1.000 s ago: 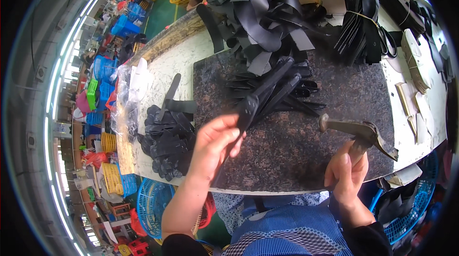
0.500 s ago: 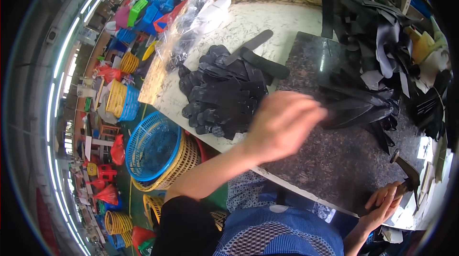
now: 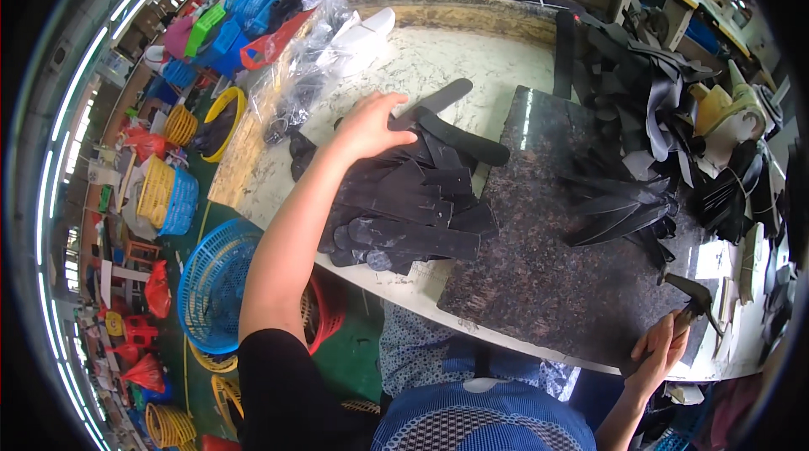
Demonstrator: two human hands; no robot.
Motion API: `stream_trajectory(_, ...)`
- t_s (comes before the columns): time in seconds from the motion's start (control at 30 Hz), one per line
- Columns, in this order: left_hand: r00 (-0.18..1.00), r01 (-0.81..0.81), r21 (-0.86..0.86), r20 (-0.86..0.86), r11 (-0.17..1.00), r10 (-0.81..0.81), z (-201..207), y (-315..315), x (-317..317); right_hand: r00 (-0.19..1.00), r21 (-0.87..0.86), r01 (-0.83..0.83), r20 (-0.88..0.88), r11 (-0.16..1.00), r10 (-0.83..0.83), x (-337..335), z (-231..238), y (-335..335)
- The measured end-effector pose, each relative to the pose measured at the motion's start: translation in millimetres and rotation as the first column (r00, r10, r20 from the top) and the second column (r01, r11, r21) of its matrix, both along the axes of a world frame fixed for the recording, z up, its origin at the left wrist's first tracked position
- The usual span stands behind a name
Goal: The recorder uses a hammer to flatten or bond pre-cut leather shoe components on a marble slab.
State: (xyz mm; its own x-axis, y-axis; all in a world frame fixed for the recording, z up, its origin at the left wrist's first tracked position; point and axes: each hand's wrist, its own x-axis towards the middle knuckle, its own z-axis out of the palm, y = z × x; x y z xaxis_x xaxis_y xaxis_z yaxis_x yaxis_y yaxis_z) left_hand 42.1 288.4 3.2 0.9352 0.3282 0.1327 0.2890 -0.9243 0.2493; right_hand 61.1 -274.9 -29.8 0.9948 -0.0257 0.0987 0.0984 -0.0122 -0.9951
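Note:
My left hand (image 3: 369, 126) hangs over the far end of a heap of dark strips (image 3: 404, 211), thumb and fingers apart, with nothing seen in its grasp. Just beyond its fingers, a grey round-ended strip (image 3: 447, 96) and a black one (image 3: 463, 139) lie across the top of the heap. My right hand (image 3: 661, 345) is closed around the handle of a hammer (image 3: 693, 293) at the near right corner of the stone slab (image 3: 539, 274). On the slab's right half, a loose bundle of black strips (image 3: 624, 205) lies fanned out.
Black and grey scraps (image 3: 666, 106) are heaped along the table's right side. Clear plastic wrapping (image 3: 312, 72) lies at the far left by a wooden edge board (image 3: 232, 169). A blue basket (image 3: 215, 287) and a red basket (image 3: 327, 312) stand on the floor at left.
My left hand has swung left and away from me, from above the slab's edge to the heap's far end, and its fingers have spread. The right hand still grips the hammer.

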Motion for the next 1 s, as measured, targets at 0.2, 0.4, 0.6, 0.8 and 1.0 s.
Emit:
stream_trajectory(0.2,0.944,0.057,0.118,0.316,0.991,-0.091,6,6,43,0.998,-0.009,-0.058,-0.039,0.998,0.057,-5,15,22)
stream_trajectory(0.4,0.774,-0.172,0.369,0.625,0.913,-0.107,47,4,98,0.987,-0.115,-0.161,-0.004,0.98,0.162,1,33,51)
stream_trajectory(0.6,0.959,-0.011,0.685,0.214,0.729,-0.187,30,59,91,0.964,-0.084,-0.262,-0.064,0.961,0.257,-4,33,70)
stream_trajectory(0.8,0.914,0.25,-0.081,0.349,0.965,-0.207,43,-26,-19,0.94,-0.095,-0.337,-0.099,0.937,0.328,-4,26,60)
stream_trajectory(1.0,0.864,0.474,0.029,0.173,0.88,-0.472,22,-92,-106,0.866,0.055,-0.449,-0.218,0.892,0.45,-10,40,98)
